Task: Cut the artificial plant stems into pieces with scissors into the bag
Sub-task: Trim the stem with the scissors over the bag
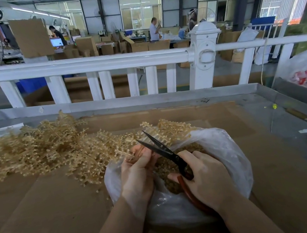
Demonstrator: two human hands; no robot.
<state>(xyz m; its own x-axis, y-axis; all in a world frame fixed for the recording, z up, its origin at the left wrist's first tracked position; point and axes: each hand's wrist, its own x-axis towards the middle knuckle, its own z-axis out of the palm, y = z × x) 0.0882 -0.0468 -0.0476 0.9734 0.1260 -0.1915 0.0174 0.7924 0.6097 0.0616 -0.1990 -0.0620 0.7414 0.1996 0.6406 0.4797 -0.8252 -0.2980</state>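
At lower centre of the frame the left hand [137,171] is pinching a pale beige artificial stem [123,154] between thumb and curled fingers, holding it over the open mouth of the clear plastic bag [223,145]. The right hand [204,176] is gripping the red-brown handles of the scissors [162,149], fingers wrapped round the loops, and the black blades are standing parted, tips pointing toward upper centre. The bag is already holding a mass of cut pieces [168,176] at its middle. The uncut supply, a loose heap of stems [33,151], is lying at centre left on the cardboard-covered table [275,157], some sprigs trailing to the bag's rim. Judgement: the cut is being lined up, not closed. To do it well, the stem should be fed deep between the blades, kept directly above the bag opening so pieces drop inside, with the left fingertips kept back from the edge. Risk noted: pieces springing out onto the cardboard.
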